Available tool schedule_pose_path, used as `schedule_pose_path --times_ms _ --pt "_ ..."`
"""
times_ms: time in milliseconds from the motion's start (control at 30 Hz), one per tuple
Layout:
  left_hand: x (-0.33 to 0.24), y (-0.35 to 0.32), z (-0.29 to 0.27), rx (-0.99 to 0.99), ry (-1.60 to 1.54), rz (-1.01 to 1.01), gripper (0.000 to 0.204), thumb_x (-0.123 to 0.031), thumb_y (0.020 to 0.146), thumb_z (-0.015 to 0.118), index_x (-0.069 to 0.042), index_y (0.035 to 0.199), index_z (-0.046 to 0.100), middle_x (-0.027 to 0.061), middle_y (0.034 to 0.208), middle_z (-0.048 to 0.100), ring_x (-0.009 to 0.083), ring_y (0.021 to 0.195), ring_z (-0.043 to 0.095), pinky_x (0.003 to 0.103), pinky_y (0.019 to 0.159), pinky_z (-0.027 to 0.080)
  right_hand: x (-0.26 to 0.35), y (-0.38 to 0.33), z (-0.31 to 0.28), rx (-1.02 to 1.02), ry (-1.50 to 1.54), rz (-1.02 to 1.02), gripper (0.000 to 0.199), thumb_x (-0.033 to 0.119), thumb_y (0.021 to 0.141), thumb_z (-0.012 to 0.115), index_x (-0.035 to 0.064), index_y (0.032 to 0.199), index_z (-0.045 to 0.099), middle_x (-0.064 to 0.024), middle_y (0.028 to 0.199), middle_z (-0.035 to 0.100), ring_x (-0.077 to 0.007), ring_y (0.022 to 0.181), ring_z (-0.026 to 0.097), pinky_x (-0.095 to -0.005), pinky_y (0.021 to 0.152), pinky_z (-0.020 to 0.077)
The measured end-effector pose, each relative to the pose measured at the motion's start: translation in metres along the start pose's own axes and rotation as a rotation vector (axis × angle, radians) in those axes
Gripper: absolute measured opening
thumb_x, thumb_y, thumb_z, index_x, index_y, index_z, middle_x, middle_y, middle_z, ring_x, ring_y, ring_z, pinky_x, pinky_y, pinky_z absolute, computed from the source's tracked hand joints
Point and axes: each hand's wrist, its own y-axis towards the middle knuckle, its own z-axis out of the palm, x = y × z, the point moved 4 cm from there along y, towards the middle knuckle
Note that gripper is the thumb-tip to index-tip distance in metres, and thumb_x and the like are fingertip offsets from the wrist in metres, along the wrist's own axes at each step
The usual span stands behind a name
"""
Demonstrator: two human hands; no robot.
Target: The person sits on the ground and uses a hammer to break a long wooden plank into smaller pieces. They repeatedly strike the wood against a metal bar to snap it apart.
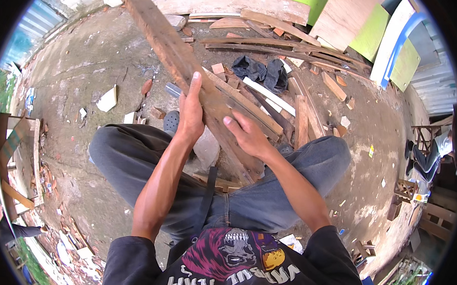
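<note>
A long, weathered wooden plank [170, 40] slants from the upper left down to between my legs, its near end close to my lap. My left hand [191, 111] grips its left edge near the middle, thumb pointing up along the wood. Lower down, my right hand [246, 134] is closed over the right edge, thumb on the upper face. Some of the fingers of both hands are hidden beneath the plank. Under it, between my knees, is a pale grey stone-like block [207, 149]. A dark strap [206, 199] hangs beside the block.
Loose wood strips [267, 106] and a dark cloth [266, 73] lie beyond my right hand. Longer boards [285, 48] are stacked farther back, near leaning panels [353, 15]. White fragments [107, 99] are scattered at left. Another person [428, 154] is at the far right.
</note>
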Motion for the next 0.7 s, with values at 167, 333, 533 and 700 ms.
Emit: schedule_pose_path --times_ms 167,333,533,700 --pt "0.009 0.018 -0.026 -0.037 -0.012 -0.089 0.051 -0.045 0.093 0.052 0.000 0.115 0.056 0.0119 0.103 0.062 0.0220 0.093 0.060 0.038 0.086 0.049 0.000 0.003 0.002 0.031 -0.080 -0.026 0.062 0.045 0.099 0.050 -0.0030 0.137 0.047 -0.0237 0.129 0.059 -0.0323 0.121 0.056 -0.0376 0.102 0.0421" --pt "0.000 0.026 -0.036 -0.156 -0.079 -0.078 0.045 -0.045 0.091 0.054 -0.002 0.103 0.059 0.0113 0.088 0.062 0.0240 0.082 0.061 0.037 0.075 0.051 -0.017 0.000 -0.010 0.194 0.030 -0.018 0.062 0.047 0.096 0.055 -0.0015 0.135 0.051 -0.0235 0.127 0.060 -0.0313 0.119 0.059 -0.0373 0.099 0.0443" --pt "-0.002 0.048 -0.061 -0.241 -0.098 -0.005 0.042 -0.042 0.091 0.054 -0.003 0.104 0.057 0.0123 0.090 0.061 0.0252 0.082 0.061 0.040 0.076 0.052 -0.015 -0.008 -0.032 0.259 -0.089 0.041 0.060 0.049 0.095 0.056 0.0029 0.133 0.055 -0.0220 0.121 0.064 -0.0308 0.110 0.063 -0.0381 0.091 0.0483" --pt "-0.002 0.056 -0.078 -0.340 -0.097 0.059 0.043 -0.040 0.092 0.054 -0.002 0.112 0.055 0.0116 0.103 0.060 0.0255 0.097 0.060 0.041 0.089 0.048 -0.004 -0.019 -0.046 0.267 -0.210 0.143 0.072 0.060 0.091 0.055 0.0012 0.133 0.054 -0.0253 0.118 0.063 -0.0340 0.108 0.063 -0.0409 0.089 0.0494"
